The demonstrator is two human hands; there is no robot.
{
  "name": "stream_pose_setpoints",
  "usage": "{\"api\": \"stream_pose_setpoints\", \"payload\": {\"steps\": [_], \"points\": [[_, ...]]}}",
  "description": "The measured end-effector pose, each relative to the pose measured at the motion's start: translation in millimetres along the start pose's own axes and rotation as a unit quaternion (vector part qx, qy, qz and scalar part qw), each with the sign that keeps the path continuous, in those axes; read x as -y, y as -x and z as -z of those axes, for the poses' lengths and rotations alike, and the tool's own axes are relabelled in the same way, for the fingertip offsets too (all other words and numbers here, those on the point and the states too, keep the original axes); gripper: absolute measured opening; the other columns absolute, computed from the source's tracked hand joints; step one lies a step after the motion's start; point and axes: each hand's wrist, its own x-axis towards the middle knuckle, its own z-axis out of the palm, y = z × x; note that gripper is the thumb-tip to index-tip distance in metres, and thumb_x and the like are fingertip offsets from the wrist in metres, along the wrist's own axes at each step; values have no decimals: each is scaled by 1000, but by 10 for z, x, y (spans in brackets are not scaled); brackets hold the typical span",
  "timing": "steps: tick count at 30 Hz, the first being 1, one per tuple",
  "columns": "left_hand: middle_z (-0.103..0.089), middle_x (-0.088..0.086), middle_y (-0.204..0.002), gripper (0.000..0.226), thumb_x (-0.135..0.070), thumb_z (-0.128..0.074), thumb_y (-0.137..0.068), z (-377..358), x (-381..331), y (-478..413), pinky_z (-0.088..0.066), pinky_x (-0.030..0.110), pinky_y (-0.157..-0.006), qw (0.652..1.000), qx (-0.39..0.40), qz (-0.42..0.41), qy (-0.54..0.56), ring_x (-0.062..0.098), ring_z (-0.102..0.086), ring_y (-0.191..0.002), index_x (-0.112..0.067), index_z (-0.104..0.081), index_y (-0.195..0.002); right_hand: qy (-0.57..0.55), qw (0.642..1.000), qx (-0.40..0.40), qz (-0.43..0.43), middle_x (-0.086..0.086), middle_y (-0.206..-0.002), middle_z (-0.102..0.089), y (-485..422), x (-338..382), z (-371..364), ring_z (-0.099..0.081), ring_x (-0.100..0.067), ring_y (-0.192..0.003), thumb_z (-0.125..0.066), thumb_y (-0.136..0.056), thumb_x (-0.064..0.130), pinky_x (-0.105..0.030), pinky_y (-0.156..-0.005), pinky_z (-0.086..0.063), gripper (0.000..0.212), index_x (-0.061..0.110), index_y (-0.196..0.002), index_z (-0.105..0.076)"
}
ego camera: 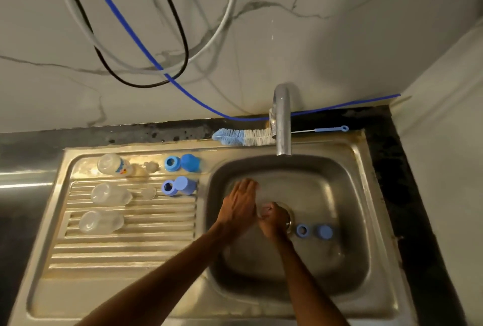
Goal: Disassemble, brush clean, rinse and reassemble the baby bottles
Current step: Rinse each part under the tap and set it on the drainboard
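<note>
Both hands are down in the sink basin (pixel 339 195), directly over the drain (pixel 289 221). The left hand (pixel 240 203) has its fingers straight and held together, with its palm turned toward the right hand. The right hand (pixel 274 221) is curled round a small clear part (pixel 266 209), which is too blurred to identify. The two hands touch.

On the basin floor, just right of the drain, a blue ring (pixel 303 230) and a blue cap (pixel 325 231) sit side by side.

On the drainboard (pixel 130 247), left of the basin, three clear bottles lie on their sides in a column:
- a printed bottle (pixel 113 165) toward the back edge
- a plain bottle (pixel 109 193) in the middle
- a third bottle (pixel 100 222) nearest the front

Two clear teats (pixel 151 166) (pixel 149 192) rest just right of the upper two bottles. Further right, near the basin edge, stand two ring and cap pairs:
- the back ring (pixel 172 163) with the back cap (pixel 190 162)
- the second ring (pixel 168 187) with the second cap (pixel 185 185)

The bottle brush (pixel 243 137) lies along the back edge of the sink, with its bristles left of the tap (pixel 282 122) and its thin handle (pixel 329 129) to the right. The dark tabotop is replaced here: the dark tabletop (pixel 156 132) borders the sink at the back. A blue tube (pixel 130 30) runs down the marbled wall.
</note>
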Motion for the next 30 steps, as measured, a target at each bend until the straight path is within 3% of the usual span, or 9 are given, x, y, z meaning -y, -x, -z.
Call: {"api": "stream_pose_setpoints", "payload": {"steps": [2,5,8,11,13,15,18,23,30], "points": [[-38,11,-153,65,-10,-57,-87,133,-152,-155,-41,42,-115,997,-65,-34,-8,28,-36,-142,-12,-39,-149,-72,997,-2,-16,4,-95,-72,75,208,302,-68,-10,-80,-85,-78,10,-9,-66,-49,41,12,-116,-69],[-30,23,-160,80,-4,-61,-83,367,-368,-401,-25,48,-123,981,-133,-108,-89,38,-28,-150,-4,-26,-154,-137,990,-5,40,8,-90,-78,314,550,740,-75,-11,-84,-85,-80,14,-24,-75,-59,34,15,-113,-76],[-45,25,-153,67,-10,-73,-77,474,-440,-682,-39,48,-118,963,-87,-178,-180,40,-41,-144,2,-54,-141,-209,976,-7,65,-1,-97,-79,570,852,1025,-76,-17,-93,-84,-81,9,-30,-82,-60,29,13,-109,-75],[-69,15,-126,68,-17,-94,-55,537,-485,-891,-57,36,-94,948,-16,-194,-253,28,-64,-119,-6,-75,-119,-228,971,-18,75,-5,-100,-78,676,1118,1175,-75,-23,-96,-87,-78,11,-39,-84,-61,35,13,-109,-72],[-68,13,-131,70,-23,-93,-62,537,-504,-924,-53,36,-101,939,-5,-173,-296,26,-62,-125,-9,-71,-128,-186,977,-30,97,2,-99,-78,698,1254,1216,-74,-15,-95,-87,-78,15,-36,-85,-60,33,19,-107,-72],[-39,17,-160,74,-18,-75,-88,526,-451,-919,-35,45,-119,933,-30,-158,-323,32,-34,-149,-9,-44,-153,-134,982,-43,126,9,-100,-77,722,1370,1244,-72,-9,-95,-87,-77,20,-31,-85,-59,32,25,-105,-72],[-6,19,-169,77,-12,-58,-100,544,-334,-960,-15,54,-126,913,-15,-167,-371,37,-4,-157,-9,-13,-162,-103,983,-50,146,10,-98,-77,729,1477,1290,-71,-7,-93,-87,-77,22,-31,-84,-59,31,27,-103,-72],[-9,18,-169,74,-10,-56,-101,544,-367,-895,-17,54,-125,916,-14,-149,-373,39,-9,-155,-7,-13,-161,-64,984,-57,154,12,-103,-76,722,1553,1326,-71,0,-95,-86,-79,17,-27,-85,-60,41,27,-114,-70],[-9,11,-169,82,-11,-65,-95,421,-358,-780,-21,54,-123,952,14,-95,-291,38,-13,-153,-15,-18,-161,1,982,-61,181,11,-117,-70,736,1617,1364,-63,12,-97,-79,-87,15,-5,-78,-50,43,18,-128,-66]]}}
